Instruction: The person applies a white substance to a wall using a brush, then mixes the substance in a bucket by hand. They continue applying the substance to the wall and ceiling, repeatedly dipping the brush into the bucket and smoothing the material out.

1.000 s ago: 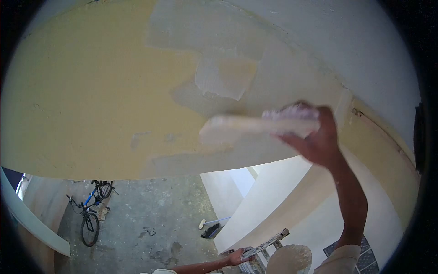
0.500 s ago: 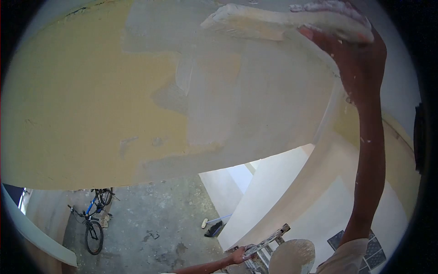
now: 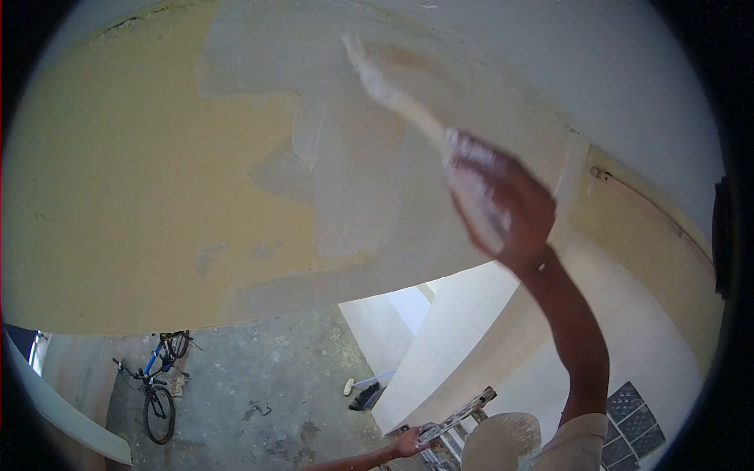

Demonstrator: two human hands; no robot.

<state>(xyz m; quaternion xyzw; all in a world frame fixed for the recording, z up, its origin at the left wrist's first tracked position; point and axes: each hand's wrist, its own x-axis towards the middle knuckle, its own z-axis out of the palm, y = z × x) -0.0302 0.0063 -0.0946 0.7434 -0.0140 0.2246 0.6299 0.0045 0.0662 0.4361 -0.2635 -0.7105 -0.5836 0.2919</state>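
Observation:
Raised in front of the wall, my right hand (image 3: pixel 510 204) is closed around the handle of a pale, plaster-smeared tool with a broad flat head (image 3: pixel 375 78). The tool points up and left, blurred by motion, and its head overlaps the grey-plastered area (image 3: pixel 361 173) of the wall in this view. White plaster coats the fingers. Low in the view, my left hand (image 3: pixel 408 442) grips the top of a paint-spattered ladder (image 3: pixel 463 420). A rounded beige shape (image 3: pixel 503 443) hides part of the ladder beside my right sleeve.
Bare yellow wall (image 3: pixel 133 196) spreads left of the grey patches. Far below, a blue bicycle (image 3: pixel 159 385) leans on the concrete floor (image 3: pixel 243 377). A broom with a dark head (image 3: pixel 364 396) lies by the white wall. A dark grille (image 3: pixel 632 432) is at lower right.
My right hand has come down and left from the upper right, and the tool has swung from nearly level to a steep slant. My left hand stays on the ladder.

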